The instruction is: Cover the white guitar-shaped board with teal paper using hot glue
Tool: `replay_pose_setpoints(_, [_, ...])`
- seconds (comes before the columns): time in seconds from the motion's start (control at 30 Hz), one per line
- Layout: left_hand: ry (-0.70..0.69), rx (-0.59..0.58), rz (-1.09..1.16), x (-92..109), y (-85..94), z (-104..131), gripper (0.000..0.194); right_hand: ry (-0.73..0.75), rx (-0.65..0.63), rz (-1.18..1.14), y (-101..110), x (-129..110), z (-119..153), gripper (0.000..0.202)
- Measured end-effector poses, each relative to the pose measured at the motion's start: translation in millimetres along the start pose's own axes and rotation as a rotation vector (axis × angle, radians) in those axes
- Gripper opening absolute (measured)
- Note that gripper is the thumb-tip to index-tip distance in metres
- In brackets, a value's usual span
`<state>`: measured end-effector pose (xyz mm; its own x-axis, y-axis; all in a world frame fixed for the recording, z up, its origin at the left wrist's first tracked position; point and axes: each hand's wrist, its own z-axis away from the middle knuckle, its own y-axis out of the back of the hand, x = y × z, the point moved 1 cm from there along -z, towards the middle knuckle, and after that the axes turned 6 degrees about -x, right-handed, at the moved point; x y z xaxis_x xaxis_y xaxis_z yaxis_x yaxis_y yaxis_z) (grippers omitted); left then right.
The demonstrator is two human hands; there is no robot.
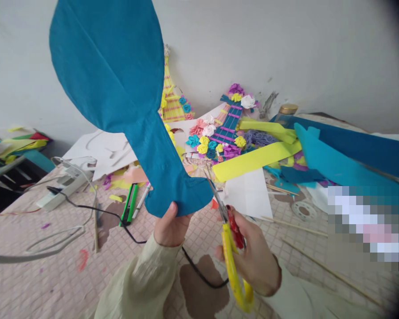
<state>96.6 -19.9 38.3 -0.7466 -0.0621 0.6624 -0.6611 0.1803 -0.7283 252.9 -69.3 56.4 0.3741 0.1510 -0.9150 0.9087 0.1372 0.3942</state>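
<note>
1. The teal-blue paper cutout with a broad rounded top and narrow neck [129,97] is standing up in front of you, tilting to the left, above the table with a grid-patterned cover [63,283].
2. Your left hand [173,226] is gripping the cutout's flared base from below, thumb pressing on the near face; the neck and rounded top are rising above the grip.
3. Your right hand [254,254] is grasping the scissors with yellow and red handles [228,241], whose blades are meeting the base's right edge.
4. Behind, the clear jar with a gold lid [288,109] is standing near the wall; you cannot tell its contents.
5. The bright yellow paper strip [257,159] is lying beyond the scissors, and the green plastic cutter [129,206] is resting left of your left hand.
</note>
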Motion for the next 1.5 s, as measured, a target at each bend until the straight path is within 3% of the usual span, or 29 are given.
replay_pose_setpoints(0.4, [0.000,0.033,-0.008,4,-2.2,-1,0.041,-0.025,-0.038,-0.232,-3,1,1,0.029])
replay_pose_setpoints(0.6, [-0.106,0.078,-0.045,7,4.0,-6,0.051,-0.012,-0.002,-0.170,-1,-1,0,0.030])
replay_pose_setpoints(0.87, [-0.112,0.078,-0.080,24,-1.8,-8,0.055,0.021,0.019,-0.023,-1,0,-1,0.029])
replay_pose_setpoints(1.5, [-0.229,0.097,-0.127,36,-0.3,-19,0.049,-0.007,-0.005,-0.047,-5,11,1,0.031])
